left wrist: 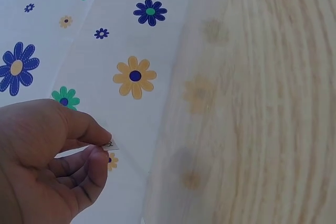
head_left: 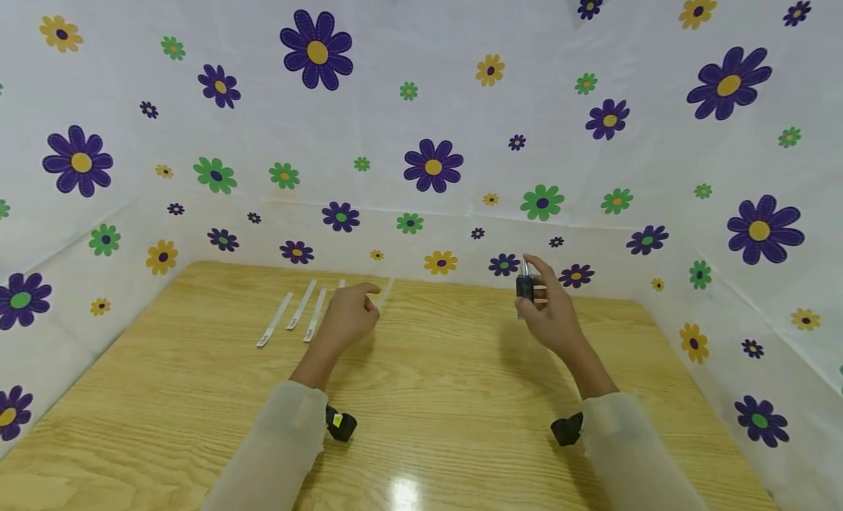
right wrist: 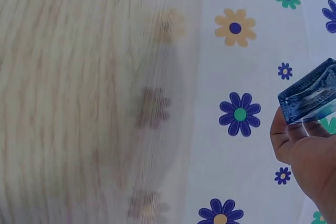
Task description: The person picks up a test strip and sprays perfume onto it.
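My left hand (head_left: 352, 317) pinches a thin white paper strip (head_left: 386, 294) between thumb and fingertips, above the table. In the left wrist view only a small printed end of the strip (left wrist: 111, 146) shows past the fingers. My right hand (head_left: 555, 313) holds a small dark blue glass spray bottle (head_left: 525, 287) upright, with a finger at its silver spray top (head_left: 525, 266). The right wrist view shows the faceted blue glass of the bottle (right wrist: 310, 95) above the fingers, with its top out of frame. Several white paper strips (head_left: 274, 321) lie left of my left hand.
The wood-grain table (head_left: 435, 379) runs back to a white cloth backdrop (head_left: 369, 123) printed with flowers, which also rises on both sides. One more strip (head_left: 342, 283) is partly hidden behind my left hand. Black wrist cameras (head_left: 341, 424) sit at both cuffs.
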Action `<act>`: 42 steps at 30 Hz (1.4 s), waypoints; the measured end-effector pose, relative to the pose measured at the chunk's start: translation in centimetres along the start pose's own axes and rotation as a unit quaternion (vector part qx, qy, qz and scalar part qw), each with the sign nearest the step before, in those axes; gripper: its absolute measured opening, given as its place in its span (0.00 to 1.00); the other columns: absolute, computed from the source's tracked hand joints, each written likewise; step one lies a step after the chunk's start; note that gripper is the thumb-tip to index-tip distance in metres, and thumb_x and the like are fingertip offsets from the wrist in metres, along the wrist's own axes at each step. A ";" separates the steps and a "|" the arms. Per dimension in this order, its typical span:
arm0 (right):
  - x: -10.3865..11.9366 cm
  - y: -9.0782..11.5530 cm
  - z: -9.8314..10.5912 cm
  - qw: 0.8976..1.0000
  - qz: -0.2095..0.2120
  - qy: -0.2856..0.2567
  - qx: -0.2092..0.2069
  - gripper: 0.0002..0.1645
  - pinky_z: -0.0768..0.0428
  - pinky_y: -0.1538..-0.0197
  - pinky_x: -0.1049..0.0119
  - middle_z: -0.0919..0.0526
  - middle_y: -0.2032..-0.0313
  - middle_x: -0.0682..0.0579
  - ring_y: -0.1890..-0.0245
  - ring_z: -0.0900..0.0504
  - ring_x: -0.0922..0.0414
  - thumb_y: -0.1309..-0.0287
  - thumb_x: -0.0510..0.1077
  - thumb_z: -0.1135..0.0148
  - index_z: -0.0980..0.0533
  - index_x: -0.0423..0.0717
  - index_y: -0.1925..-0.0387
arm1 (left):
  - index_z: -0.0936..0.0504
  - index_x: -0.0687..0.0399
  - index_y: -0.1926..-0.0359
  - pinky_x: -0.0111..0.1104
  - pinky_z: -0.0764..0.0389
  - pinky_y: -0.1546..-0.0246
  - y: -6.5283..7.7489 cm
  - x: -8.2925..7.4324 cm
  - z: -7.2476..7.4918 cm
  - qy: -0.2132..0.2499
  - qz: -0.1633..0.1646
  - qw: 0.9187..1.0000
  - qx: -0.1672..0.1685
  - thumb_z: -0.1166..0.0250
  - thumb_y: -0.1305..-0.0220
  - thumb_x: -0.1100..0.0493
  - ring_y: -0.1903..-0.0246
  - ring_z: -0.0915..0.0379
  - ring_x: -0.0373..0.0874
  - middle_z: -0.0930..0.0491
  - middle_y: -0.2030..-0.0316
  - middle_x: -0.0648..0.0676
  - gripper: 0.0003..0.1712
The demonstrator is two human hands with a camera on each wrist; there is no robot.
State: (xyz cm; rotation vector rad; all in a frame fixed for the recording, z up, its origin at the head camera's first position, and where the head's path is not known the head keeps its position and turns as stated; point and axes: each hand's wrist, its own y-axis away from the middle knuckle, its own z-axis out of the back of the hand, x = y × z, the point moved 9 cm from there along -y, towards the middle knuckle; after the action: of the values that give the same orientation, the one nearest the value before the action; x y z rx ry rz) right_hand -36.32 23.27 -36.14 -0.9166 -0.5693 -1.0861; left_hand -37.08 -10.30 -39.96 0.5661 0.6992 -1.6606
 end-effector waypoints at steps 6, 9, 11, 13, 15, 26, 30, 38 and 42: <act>1.1 0.1 -0.7 0.999 0.020 -0.007 -0.025 0.46 0.18 0.64 0.62 0.33 0.37 0.31 0.57 0.23 0.43 0.35 0.34 0.48 0.46 0.64 0.20 | 0.23 0.62 0.35 0.31 0.33 0.81 -0.1 -1.9 -0.5 -0.008 -0.024 1.000 0.007 0.42 0.32 0.68 0.83 0.36 0.40 0.20 0.69 0.52 0.25; 1.7 0.2 -1.1 0.999 0.037 0.006 -0.034 0.46 0.20 0.67 0.62 0.31 0.43 0.35 0.61 0.25 0.46 0.37 0.33 0.47 0.45 0.59 0.21 | 0.22 0.61 0.36 0.32 0.31 0.79 0.0 -2.7 -0.7 -0.009 -0.032 0.999 0.007 0.41 0.32 0.67 0.82 0.34 0.40 0.19 0.68 0.52 0.24; 2.1 0.2 -1.4 0.998 0.047 0.025 -0.038 0.46 0.22 0.67 0.62 0.30 0.46 0.36 0.62 0.26 0.47 0.39 0.34 0.45 0.45 0.56 0.21 | 0.21 0.61 0.36 0.32 0.30 0.77 0.1 -3.2 -0.8 -0.011 -0.040 0.999 0.004 0.40 0.32 0.68 0.82 0.34 0.40 0.19 0.68 0.52 0.23; 2.4 0.3 -1.7 0.997 0.055 0.042 -0.038 0.47 0.23 0.67 0.59 0.31 0.47 0.36 0.62 0.28 0.47 0.40 0.35 0.43 0.44 0.55 0.21 | 0.21 0.61 0.37 0.32 0.30 0.77 0.2 -3.8 -1.0 -0.010 -0.049 0.999 0.001 0.40 0.32 0.68 0.83 0.36 0.39 0.19 0.68 0.52 0.23; 2.5 0.4 -2.1 0.996 0.057 0.064 -0.036 0.48 0.23 0.65 0.57 0.32 0.46 0.34 0.60 0.29 0.46 0.42 0.36 0.42 0.44 0.56 0.21 | 0.20 0.60 0.38 0.32 0.31 0.77 0.3 -4.4 -1.1 -0.008 -0.059 0.998 0.000 0.40 0.33 0.68 0.84 0.38 0.39 0.19 0.68 0.51 0.23; 4.5 0.8 -3.7 0.985 0.077 0.152 -0.031 0.49 0.19 0.63 0.49 0.36 0.41 0.27 0.59 0.25 0.41 0.43 0.41 0.44 0.47 0.64 0.20 | 0.18 0.57 0.39 0.33 0.21 0.71 1.0 -6.6 -2.4 0.017 -0.107 0.994 0.011 0.38 0.31 0.66 0.71 0.24 0.41 0.18 0.67 0.49 0.21; 5.0 0.9 -3.9 0.979 0.088 0.177 -0.043 0.48 0.19 0.64 0.49 0.35 0.43 0.28 0.61 0.25 0.41 0.44 0.42 0.44 0.46 0.63 0.22 | 0.18 0.57 0.39 0.34 0.21 0.71 1.3 -6.8 -2.6 0.033 -0.110 0.993 0.018 0.37 0.31 0.65 0.71 0.24 0.41 0.18 0.66 0.48 0.20; 5.2 0.9 -4.0 0.982 0.062 0.174 -0.046 0.47 0.22 0.70 0.55 0.34 0.48 0.29 0.67 0.26 0.45 0.44 0.45 0.43 0.46 0.61 0.23 | 0.17 0.56 0.40 0.33 0.22 0.72 1.5 -6.9 -3.1 0.040 -0.118 0.992 0.023 0.36 0.31 0.65 0.72 0.26 0.40 0.19 0.68 0.47 0.19; 5.2 0.9 -4.2 0.983 0.050 0.170 -0.045 0.43 0.21 0.71 0.56 0.34 0.48 0.30 0.67 0.26 0.45 0.39 0.47 0.41 0.44 0.59 0.24 | 0.17 0.57 0.41 0.33 0.21 0.69 1.5 -7.1 -3.1 0.055 -0.123 0.991 0.024 0.36 0.31 0.65 0.70 0.25 0.40 0.19 0.67 0.47 0.19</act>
State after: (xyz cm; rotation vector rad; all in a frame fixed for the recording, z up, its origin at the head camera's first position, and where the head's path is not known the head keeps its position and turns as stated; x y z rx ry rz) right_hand -33.70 17.31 -34.57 -0.8051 -0.1920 -1.1525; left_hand -34.27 -3.37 -37.43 0.6292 0.8389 -1.8901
